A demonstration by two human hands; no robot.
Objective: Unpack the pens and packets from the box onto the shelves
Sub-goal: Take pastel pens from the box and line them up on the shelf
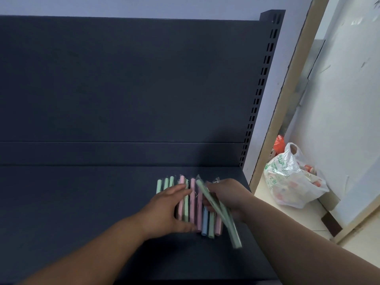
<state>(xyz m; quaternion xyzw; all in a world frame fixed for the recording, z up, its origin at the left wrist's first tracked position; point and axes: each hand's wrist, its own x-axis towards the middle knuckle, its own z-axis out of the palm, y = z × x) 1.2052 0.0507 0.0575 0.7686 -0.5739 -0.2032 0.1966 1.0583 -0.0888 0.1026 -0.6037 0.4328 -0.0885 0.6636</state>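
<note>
Reaching in from the near edge, both bare forearms stretch across the dark matte metal shelf [82,202] toward its right end. The left hand [166,210] lies palm down over the left part of a row of pastel green, pink and blue pens in clear sleeves [192,202]. Its fingers are fairly straight and spread across the barrels, with the thumb stretched out by the pens' near ends. It rests on them rather than gripping.

The right hand [228,194] hovers just past the right side of the row, fingers curled around a pale green pen in a clear wrapper [218,208]. That pen slants across the others, its far tip up over the pink ones and its near end sticking out toward the shelf's front. It is blurred.

The row itself lies flat on the shelf, the pens side by side and running near to far.

Behind stands the dark back panel [123,79], with a slotted upright post [265,68] at its right. On the floor to the right sits a white plastic carrier bag with green print [292,182].
</note>
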